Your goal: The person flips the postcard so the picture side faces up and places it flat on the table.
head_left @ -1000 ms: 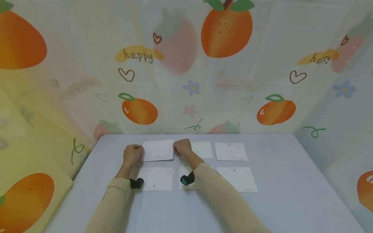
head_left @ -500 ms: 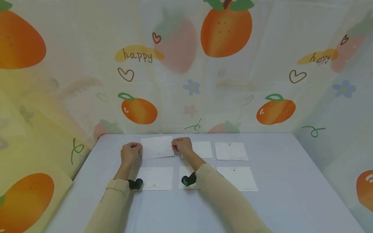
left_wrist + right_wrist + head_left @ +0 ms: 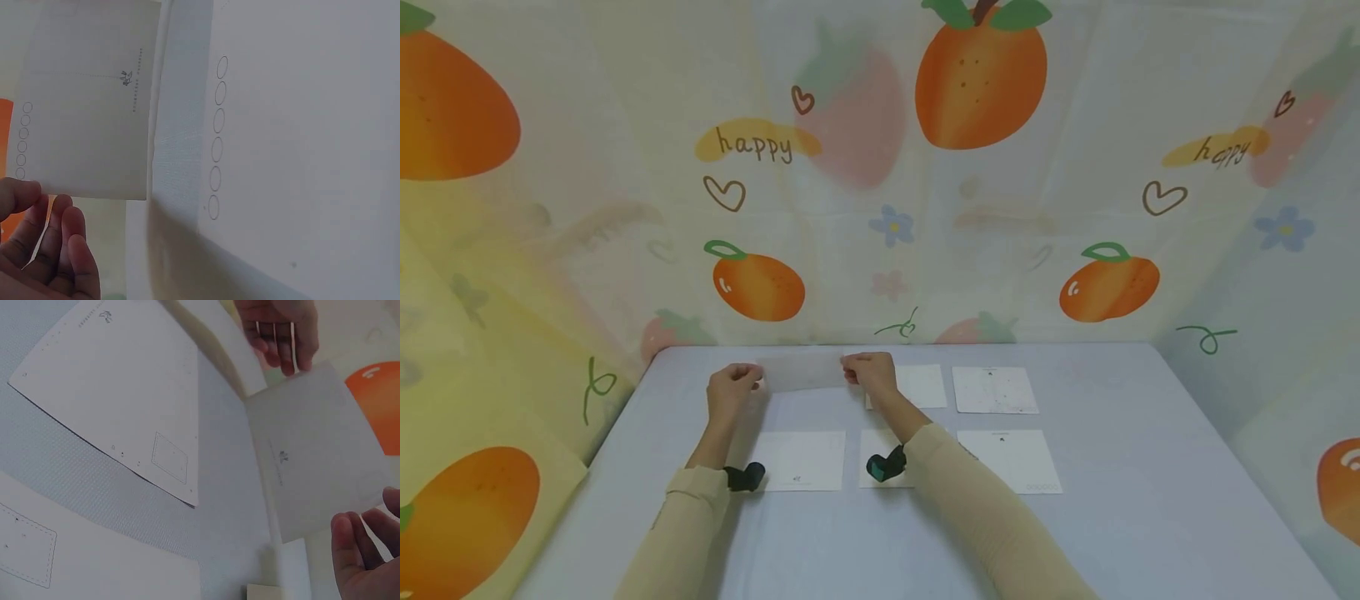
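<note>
A: What are the hands up to?

B: Both busy. The left hand has thumb and fingertips closed in a pinch on the left edge of the held card, and the right hand pinches the opposite edge. No gap to speak of, just paper in between.

A: So where's that card?

B: Left of centre in the head view, towards the table's back edge. Looks to be up off the tabletop, spanning the two hands.

A: Anything different from a second ago?

B: Yep. It was showing a broad white face; now its bottom edge is higher in the frame and it's a thin greyish strip, so I'd say it's been raised and tilted. To me that means it's mid-handling, not set down. Upper left of the left wrist view you can see a printed side, circles and a small emblem.

A: Other cards?

B: The near-row left card is below it in frame, then the near-row middle card, mostly hidden by the right wrist camera and arm, then the near-row right card. Above those, the far-row middle card is partly behind the right hand, with the far-row right card beside it. Fruit-print curtain fills the top.
</note>
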A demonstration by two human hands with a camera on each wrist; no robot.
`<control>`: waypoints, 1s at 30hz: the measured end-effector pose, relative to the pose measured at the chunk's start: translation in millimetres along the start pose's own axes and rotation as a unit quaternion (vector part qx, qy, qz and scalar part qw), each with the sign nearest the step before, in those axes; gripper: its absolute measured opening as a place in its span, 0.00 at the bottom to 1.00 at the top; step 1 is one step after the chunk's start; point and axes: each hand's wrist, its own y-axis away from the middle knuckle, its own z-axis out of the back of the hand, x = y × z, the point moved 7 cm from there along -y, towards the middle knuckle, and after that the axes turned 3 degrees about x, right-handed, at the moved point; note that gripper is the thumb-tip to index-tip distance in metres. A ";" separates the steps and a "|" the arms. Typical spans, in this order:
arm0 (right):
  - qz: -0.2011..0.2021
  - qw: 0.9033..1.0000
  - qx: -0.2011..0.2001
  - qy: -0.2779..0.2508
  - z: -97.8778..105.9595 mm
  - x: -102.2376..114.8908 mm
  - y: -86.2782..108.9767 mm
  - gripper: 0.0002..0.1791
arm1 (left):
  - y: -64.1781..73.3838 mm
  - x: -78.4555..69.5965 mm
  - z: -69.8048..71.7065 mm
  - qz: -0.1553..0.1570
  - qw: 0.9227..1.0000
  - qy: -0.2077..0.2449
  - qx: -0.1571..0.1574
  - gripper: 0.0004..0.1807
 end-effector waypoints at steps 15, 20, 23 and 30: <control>0.011 1.000 -0.004 -0.020 0.7 0.7 0.2 0.18 | -1.1 5.0 2.6 0.021 0.997 0.079 -0.002 0.19; 0.002 1.000 -0.011 -0.021 2.1 -3.2 -1.6 0.15 | 0.2 6.5 2.1 0.043 0.994 0.099 0.005 0.20; -0.004 1.000 -0.009 -0.019 2.8 -5.8 -2.4 0.14 | 0.7 7.1 1.7 0.047 0.993 0.111 0.011 0.20; 0.001 1.000 0.009 -0.020 4.2 -7.1 -1.0 0.08 | 1.8 9.9 0.0 0.062 0.993 0.100 0.016 0.20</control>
